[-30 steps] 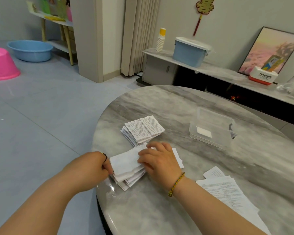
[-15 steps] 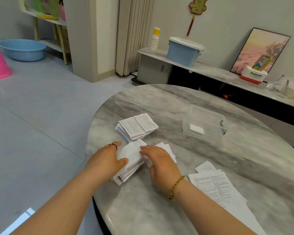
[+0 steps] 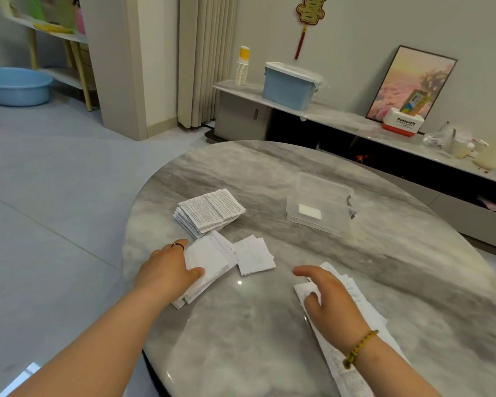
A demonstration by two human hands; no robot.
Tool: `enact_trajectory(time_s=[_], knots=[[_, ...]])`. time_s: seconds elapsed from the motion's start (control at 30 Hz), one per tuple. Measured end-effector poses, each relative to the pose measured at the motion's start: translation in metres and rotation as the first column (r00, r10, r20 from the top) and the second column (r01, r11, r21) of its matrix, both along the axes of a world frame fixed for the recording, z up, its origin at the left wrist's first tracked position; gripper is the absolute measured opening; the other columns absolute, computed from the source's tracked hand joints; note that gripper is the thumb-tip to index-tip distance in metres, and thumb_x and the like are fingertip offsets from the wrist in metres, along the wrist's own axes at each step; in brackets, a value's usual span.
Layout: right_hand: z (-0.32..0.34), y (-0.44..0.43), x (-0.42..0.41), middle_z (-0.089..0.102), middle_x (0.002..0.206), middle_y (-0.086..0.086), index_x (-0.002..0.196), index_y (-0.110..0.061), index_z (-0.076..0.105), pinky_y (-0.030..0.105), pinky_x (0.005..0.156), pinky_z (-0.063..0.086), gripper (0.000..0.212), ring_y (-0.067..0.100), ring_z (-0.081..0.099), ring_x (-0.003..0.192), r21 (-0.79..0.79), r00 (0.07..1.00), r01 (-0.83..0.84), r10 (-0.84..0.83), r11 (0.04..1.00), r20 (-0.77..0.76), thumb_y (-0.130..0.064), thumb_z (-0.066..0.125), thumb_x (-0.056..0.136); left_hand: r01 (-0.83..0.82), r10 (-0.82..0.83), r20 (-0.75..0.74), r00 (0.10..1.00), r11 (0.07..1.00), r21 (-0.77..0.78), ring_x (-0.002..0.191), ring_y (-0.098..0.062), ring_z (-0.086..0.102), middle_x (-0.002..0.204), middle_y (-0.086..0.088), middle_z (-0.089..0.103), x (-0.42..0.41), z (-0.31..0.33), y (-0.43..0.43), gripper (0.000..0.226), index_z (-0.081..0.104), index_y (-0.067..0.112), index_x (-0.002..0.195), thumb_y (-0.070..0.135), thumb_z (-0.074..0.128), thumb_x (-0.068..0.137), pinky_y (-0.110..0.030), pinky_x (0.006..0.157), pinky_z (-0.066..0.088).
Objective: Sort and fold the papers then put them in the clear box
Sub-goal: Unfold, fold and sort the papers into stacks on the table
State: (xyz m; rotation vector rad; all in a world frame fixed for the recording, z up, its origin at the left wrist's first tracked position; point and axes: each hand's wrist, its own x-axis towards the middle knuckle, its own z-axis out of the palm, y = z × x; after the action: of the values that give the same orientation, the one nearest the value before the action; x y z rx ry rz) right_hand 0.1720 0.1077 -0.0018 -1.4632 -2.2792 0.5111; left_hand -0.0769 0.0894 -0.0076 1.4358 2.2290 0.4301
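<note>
My left hand (image 3: 171,266) grips the near stack of folded white papers (image 3: 209,262) at its left edge, thumb on top. A small folded paper (image 3: 255,255) lies just right of that stack. Behind them sits a second stack of folded printed papers (image 3: 209,212). My right hand (image 3: 327,299) hovers with relaxed, slightly curled fingers over the unfolded printed sheets (image 3: 352,328) at the near right, holding nothing. The clear box (image 3: 321,204) stands open farther back on the right, with a white piece inside.
The round marble table (image 3: 269,173) has its curved edge close on the left, with grey floor beyond. A low cabinet behind it carries a blue lidded bin (image 3: 289,85), paper cups (image 3: 241,67) and a framed picture (image 3: 410,84).
My right hand has left the near stack and moved right, over the unfolded sheets. My left hand stays on the stack, and a small folded paper now lies exposed beside it.
</note>
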Motion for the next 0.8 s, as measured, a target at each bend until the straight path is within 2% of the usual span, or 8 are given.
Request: enact_trajectory(time_s=[0.1,0.17,0.27,0.4,0.6,0.8], knots=[[0.003,-0.004,0.030,0.047,0.116,-0.013,0.124,-0.017,0.050,0.001,0.087,0.018,0.040,0.004,0.040,0.119,-0.083,0.996,0.083,-0.080,0.993,0.043,0.001,0.044,0.088,-0.013,0.013,0.004,1.000,1.000,0.002,0.132,-0.023,0.035,0.146,-0.002,0.036,0.005,0.001,0.002,0.067,0.025,0.017,0.143,0.037,0.056,0.087,-0.032,0.104,0.036],[0.004,-0.010,0.044,0.049,0.115,-0.010,0.122,-0.016,0.052,0.005,0.088,0.022,0.036,0.008,0.042,0.121,-0.110,0.986,0.164,-0.163,0.980,0.022,-0.002,0.046,0.089,-0.011,0.011,0.003,1.000,1.000,0.003,0.132,-0.024,0.036,0.144,-0.004,0.037,0.011,0.003,0.002,0.064,0.028,0.016,0.141,0.037,0.055,0.087,-0.032,0.104,0.036],[0.001,-0.012,0.054,0.050,0.129,-0.003,0.123,-0.016,0.051,0.016,0.099,0.028,0.035,0.014,0.039,0.127,-0.157,0.966,0.257,-0.254,0.954,0.038,-0.009,0.052,0.089,-0.027,0.027,-0.007,1.000,0.999,0.020,0.130,-0.024,0.038,0.142,-0.005,0.040,0.015,0.006,0.000,0.058,0.033,0.017,0.138,0.037,0.053,0.088,-0.032,0.103,0.037],[0.003,-0.003,0.059,0.040,0.140,-0.003,0.132,-0.018,0.042,0.026,0.108,0.028,0.048,0.015,0.033,0.132,-0.184,0.943,0.325,-0.304,0.928,0.135,-0.024,0.058,0.088,-0.053,0.056,-0.040,0.998,0.996,0.070,0.128,-0.023,0.041,0.142,-0.004,0.041,0.016,0.011,0.000,0.055,0.034,0.017,0.139,0.039,0.049,0.091,-0.031,0.102,0.036],[0.010,0.002,0.069,0.037,0.143,0.005,0.136,-0.014,0.036,0.033,0.107,0.032,0.059,0.023,0.034,0.132,-0.272,0.905,0.423,-0.394,0.864,0.159,-0.029,0.061,0.085,-0.097,0.095,0.019,0.995,0.982,0.162,0.128,-0.026,0.042,0.142,-0.008,0.041,0.018,0.018,-0.003,0.050,0.038,0.014,0.138,0.035,0.045,0.093,-0.034,0.103,0.034],[0.017,0.003,0.081,0.028,0.148,0.007,0.145,-0.014,0.012,0.036,0.108,0.030,0.087,0.027,0.025,0.136,-0.360,0.851,0.519,-0.426,0.775,0.308,-0.039,0.065,0.081,-0.083,0.053,0.094,0.994,0.934,0.347,0.127,-0.024,0.043,0.138,-0.008,0.047,0.033,0.028,-0.008,0.041,0.049,0.012,0.131,0.025,0.051,0.092,-0.032,0.103,0.033]])
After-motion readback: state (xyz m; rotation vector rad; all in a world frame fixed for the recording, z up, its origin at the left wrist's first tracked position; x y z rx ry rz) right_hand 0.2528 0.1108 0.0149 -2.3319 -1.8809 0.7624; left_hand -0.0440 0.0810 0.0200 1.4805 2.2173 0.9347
